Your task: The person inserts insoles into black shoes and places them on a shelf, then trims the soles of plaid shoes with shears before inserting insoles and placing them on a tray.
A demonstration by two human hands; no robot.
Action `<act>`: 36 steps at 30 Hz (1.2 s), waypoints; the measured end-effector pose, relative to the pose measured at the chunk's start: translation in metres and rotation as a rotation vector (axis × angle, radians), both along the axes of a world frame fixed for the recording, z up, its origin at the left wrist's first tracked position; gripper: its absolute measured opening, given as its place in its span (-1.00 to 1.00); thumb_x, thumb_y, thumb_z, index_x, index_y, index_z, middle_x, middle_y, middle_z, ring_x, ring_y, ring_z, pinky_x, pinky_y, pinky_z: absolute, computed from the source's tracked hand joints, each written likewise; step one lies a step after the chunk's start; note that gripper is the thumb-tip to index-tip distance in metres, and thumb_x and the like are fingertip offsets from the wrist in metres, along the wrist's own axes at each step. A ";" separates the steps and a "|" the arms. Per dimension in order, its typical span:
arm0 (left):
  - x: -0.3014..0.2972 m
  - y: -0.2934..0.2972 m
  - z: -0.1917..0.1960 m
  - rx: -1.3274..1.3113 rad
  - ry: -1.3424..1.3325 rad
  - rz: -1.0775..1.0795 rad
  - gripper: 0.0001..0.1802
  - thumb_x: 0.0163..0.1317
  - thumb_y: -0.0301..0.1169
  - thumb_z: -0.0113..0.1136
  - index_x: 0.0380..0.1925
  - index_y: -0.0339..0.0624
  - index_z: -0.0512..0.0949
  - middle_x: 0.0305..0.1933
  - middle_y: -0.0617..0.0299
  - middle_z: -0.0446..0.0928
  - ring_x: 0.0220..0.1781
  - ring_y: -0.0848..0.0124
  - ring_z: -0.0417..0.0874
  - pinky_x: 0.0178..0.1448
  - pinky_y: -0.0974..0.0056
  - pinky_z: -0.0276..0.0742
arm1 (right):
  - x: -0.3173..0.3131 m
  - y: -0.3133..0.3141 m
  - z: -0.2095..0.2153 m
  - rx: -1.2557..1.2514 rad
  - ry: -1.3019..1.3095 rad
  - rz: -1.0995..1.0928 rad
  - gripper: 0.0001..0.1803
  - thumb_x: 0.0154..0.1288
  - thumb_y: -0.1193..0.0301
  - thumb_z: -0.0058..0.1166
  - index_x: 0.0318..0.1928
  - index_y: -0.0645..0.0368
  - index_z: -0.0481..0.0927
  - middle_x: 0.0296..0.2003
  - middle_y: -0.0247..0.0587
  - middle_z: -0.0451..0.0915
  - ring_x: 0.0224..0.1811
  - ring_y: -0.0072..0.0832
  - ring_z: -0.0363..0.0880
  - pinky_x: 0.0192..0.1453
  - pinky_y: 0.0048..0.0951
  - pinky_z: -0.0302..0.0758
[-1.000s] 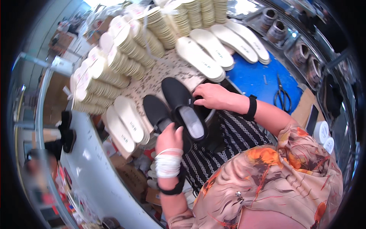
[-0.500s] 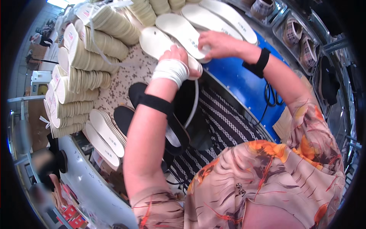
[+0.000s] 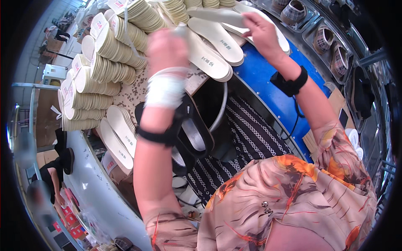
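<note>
My left hand [image 3: 167, 48], its wrist wound in white bands, is smeared by motion over the far part of the speckled worktop [image 3: 132, 94]; its fingers cannot be made out. My right hand [image 3: 263, 37] is closed at the end of a pale insole [image 3: 220, 16], which is tilted and slightly blurred above others. Between the hands lie cream insoles [image 3: 205, 56] with dark print at their heels, and another insole pair [image 3: 222, 42] sits just right of them. Black shoes [image 3: 194, 134] rest below my left forearm, partly hidden by it.
Tall stacks of cream insoles [image 3: 111, 48] line the left and far sides. More loose insoles [image 3: 119, 138] lie at the near left. A blue panel [image 3: 268, 88] is at the right, beyond it trays with plaid shoes [image 3: 323, 39]. A person [image 3: 56, 180] is at the far left.
My left hand has moved left and away from the printed insoles. My right hand has gone up and right, and an insole is now raised at its fingers. The view has shifted slightly.
</note>
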State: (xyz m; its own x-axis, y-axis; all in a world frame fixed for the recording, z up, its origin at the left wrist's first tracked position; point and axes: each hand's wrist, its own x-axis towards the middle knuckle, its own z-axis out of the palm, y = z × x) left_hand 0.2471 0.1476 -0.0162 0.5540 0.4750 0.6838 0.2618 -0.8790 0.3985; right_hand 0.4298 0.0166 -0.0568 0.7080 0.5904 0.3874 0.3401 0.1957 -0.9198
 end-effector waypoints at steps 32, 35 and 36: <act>-0.293 -0.142 0.018 -1.621 0.120 -0.054 -0.81 0.20 -0.32 0.05 -0.46 -0.22 0.46 -0.65 0.36 0.42 -0.74 0.64 0.33 -0.69 0.52 0.22 | -0.168 -0.097 0.065 -0.791 1.043 0.911 -0.84 0.10 0.42 0.07 -0.33 0.27 0.51 -0.63 -0.19 0.50 -0.77 -0.49 0.43 -0.83 -0.60 0.30; -0.270 -0.125 -0.003 -1.871 0.108 -0.121 -0.75 0.23 -0.17 0.00 -0.45 -0.10 0.45 -0.66 0.37 0.41 -0.79 0.61 0.31 -0.73 0.52 0.19 | -0.169 -0.085 0.033 -0.748 1.256 0.953 -0.81 0.02 0.43 0.11 -0.37 0.29 0.51 -0.65 -0.15 0.48 -0.72 -0.39 0.47 -0.72 -0.49 0.40; -0.255 -0.114 -0.016 -1.676 0.162 -0.181 -0.72 0.24 -0.17 -0.02 -0.47 -0.13 0.46 -0.64 0.39 0.40 -0.74 0.63 0.34 -0.70 0.50 0.20 | -0.170 -0.071 0.015 -0.630 0.580 1.036 -0.81 -0.01 0.42 0.10 -0.40 0.29 0.52 -0.63 -0.10 0.49 -0.66 -0.33 0.50 -0.64 -0.42 0.44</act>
